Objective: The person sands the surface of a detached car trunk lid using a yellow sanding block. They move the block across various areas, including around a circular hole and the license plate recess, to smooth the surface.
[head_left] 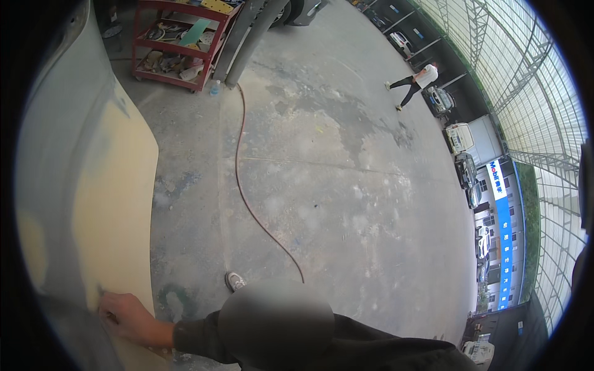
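At the lower left, my left hand (133, 315) is against a car body panel (120, 198) with cream and grey patches. Its fingers are bent and drawn together at the panel's surface. Whatever they may hold is hidden by the hand. A dark sleeve (198, 337) covers that forearm. Beside the arm, a round blurred patch hides part of the view. Dark clothing stretches toward the lower right, and my right hand does not show. A shoe (234, 282) stands on the floor just beyond the blurred patch.
A red tool trolley (170, 48) with loaded shelves stands at the upper left, beside a grey post (252, 46). Near its foot is a clear bottle (215, 88). A thin reddish hose (239, 167) curves across the concrete. Far right, a person (427, 76) is near parked cars (439, 101).
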`<action>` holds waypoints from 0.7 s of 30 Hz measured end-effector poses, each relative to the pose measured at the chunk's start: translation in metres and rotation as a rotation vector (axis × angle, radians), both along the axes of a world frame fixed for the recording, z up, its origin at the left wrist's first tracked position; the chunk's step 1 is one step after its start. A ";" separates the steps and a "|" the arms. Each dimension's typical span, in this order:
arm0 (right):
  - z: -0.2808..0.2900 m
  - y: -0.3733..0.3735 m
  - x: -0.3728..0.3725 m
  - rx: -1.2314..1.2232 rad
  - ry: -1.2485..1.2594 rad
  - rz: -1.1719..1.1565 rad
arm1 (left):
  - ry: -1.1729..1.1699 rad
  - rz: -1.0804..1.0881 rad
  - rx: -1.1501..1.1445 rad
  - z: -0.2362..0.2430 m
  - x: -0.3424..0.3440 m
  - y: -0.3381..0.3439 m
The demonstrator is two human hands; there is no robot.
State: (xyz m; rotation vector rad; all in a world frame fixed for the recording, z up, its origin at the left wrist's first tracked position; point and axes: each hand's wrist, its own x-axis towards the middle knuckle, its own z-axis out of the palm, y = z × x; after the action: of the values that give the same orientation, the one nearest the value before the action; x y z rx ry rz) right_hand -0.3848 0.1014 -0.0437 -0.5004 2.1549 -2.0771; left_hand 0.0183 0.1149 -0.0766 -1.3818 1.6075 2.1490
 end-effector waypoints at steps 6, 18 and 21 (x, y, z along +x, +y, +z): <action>0.024 0.048 0.025 0.187 -0.179 0.169 | 0.227 0.079 0.134 0.017 -0.093 0.007; 0.021 0.105 0.105 -0.205 -1.155 0.360 | -0.010 0.025 0.042 0.089 -0.159 -0.006; 0.029 0.097 0.096 -0.132 -1.014 0.501 | 0.030 0.147 -0.034 0.081 -0.148 0.008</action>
State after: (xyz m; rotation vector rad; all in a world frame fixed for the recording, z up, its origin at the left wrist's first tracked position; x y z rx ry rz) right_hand -0.2890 0.1983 -0.0150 0.0421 1.1655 -1.6334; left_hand -0.1298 0.1229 0.0048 -1.5304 1.6064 2.2423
